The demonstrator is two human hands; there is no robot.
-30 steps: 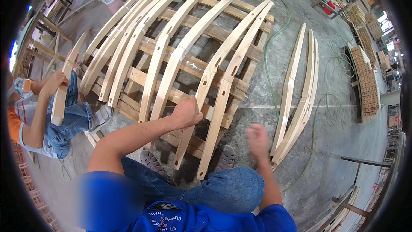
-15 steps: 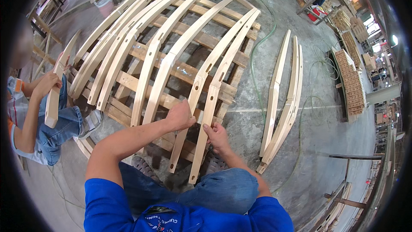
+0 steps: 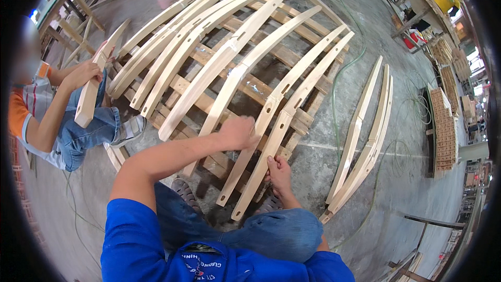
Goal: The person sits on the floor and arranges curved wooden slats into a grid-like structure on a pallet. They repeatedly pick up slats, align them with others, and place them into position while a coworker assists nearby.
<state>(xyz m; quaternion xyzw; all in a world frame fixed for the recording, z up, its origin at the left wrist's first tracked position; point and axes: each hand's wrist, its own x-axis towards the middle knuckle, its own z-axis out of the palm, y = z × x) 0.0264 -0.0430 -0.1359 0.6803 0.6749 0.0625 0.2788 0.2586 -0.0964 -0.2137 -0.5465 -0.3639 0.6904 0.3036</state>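
Steadying, it seems, the rightmost slat (image 3: 276, 137) on the pallet (image 3: 258, 87)
Right hand (image 3: 281, 175), free one second ago, grips it; left hand (image 3: 239, 133) above pallet blurs, its grip I cannot tell.

Open floor (image 3: 313, 177), green hose (image 3: 334, 99) alongside

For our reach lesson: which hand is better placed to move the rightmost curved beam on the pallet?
Right, probably: the right hand touches that beam; the left hand, blurred, is by the neighbouring beam.

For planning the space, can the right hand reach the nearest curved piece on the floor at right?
Probably yes: only floor shows between the right hand and that curved piece; the hand touches another slat.
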